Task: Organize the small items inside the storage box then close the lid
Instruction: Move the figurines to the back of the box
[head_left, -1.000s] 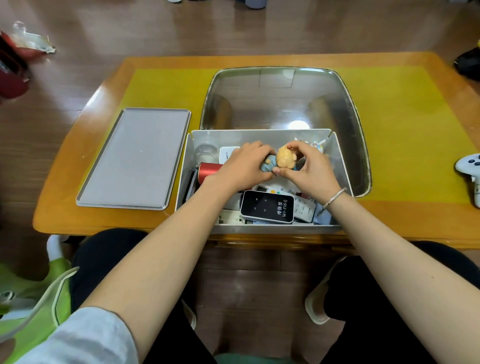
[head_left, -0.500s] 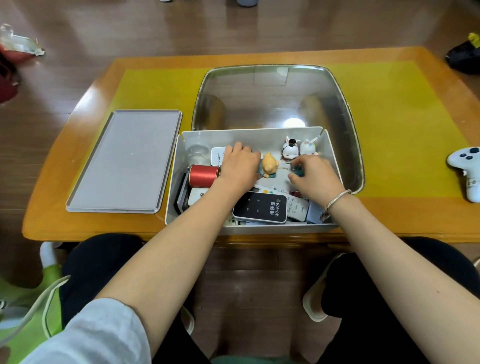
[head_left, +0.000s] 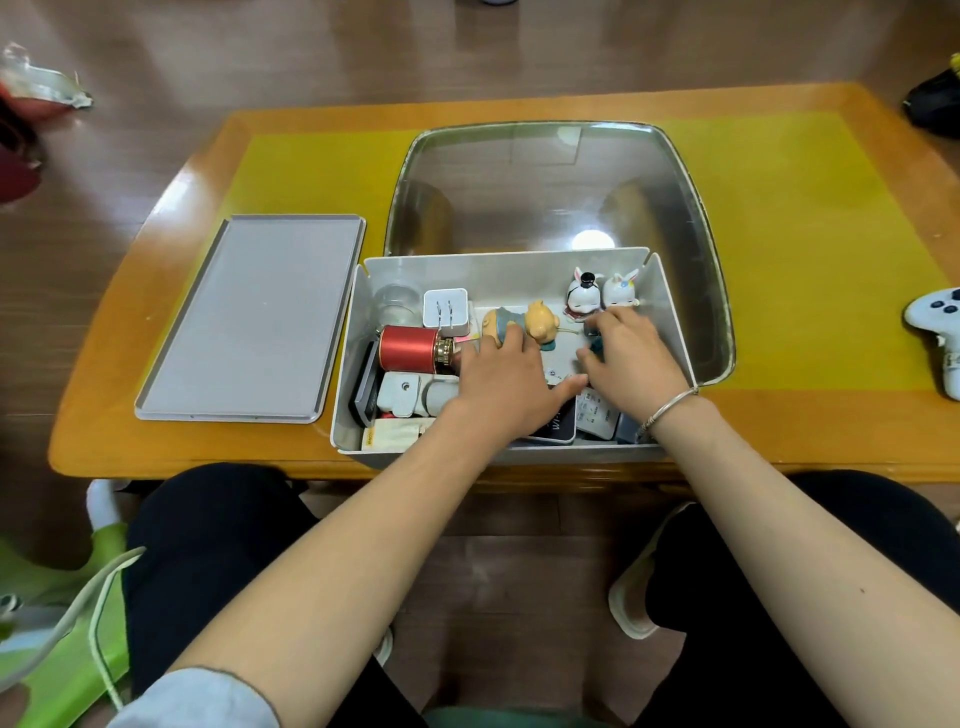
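The open grey plastic storage box (head_left: 347, 395) at the tabletop's near edge holds light, rigid trinkets; left hand (head_left: 501, 376) rests flat, right hand (head_left: 631, 358) pinches a dark piece (head_left: 597, 340).

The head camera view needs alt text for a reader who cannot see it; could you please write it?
Both hands, left and right, reach into an open white storage box of figurines and gadgets on a wooden table. A grey lid lies to its left.
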